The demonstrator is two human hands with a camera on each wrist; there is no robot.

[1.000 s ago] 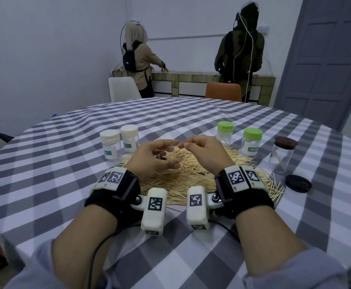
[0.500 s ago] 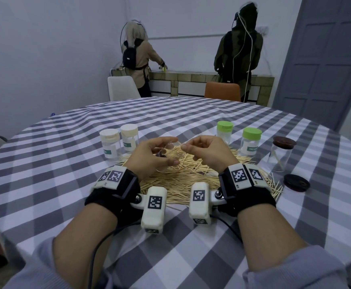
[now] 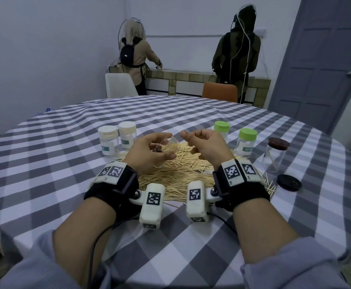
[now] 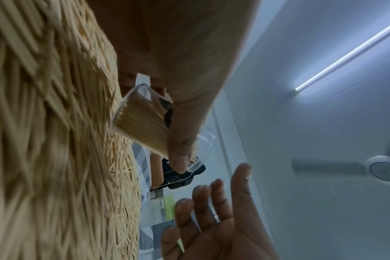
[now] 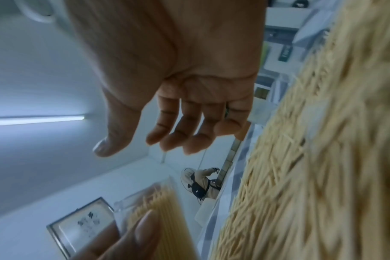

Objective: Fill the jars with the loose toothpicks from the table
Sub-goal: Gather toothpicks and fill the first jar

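A wide pile of loose toothpicks lies on the checked tablecloth in front of me. My left hand grips a small clear jar above the pile, tilted with its mouth toward the right. The left wrist view shows this jar packed with toothpicks, my thumb across its side. My right hand hovers a little right of the jar mouth. In the right wrist view its fingers hang relaxed and hold nothing.
Two white-lidded jars stand left of the pile and two green-lidded jars right of it. Farther right are a clear jar with a brown lid and a loose dark lid. Two people stand at the far counter.
My right hand has drawn back a little from the jar mouth, so the gap between the hands is wider. The left hand still holds the jar, slightly higher.
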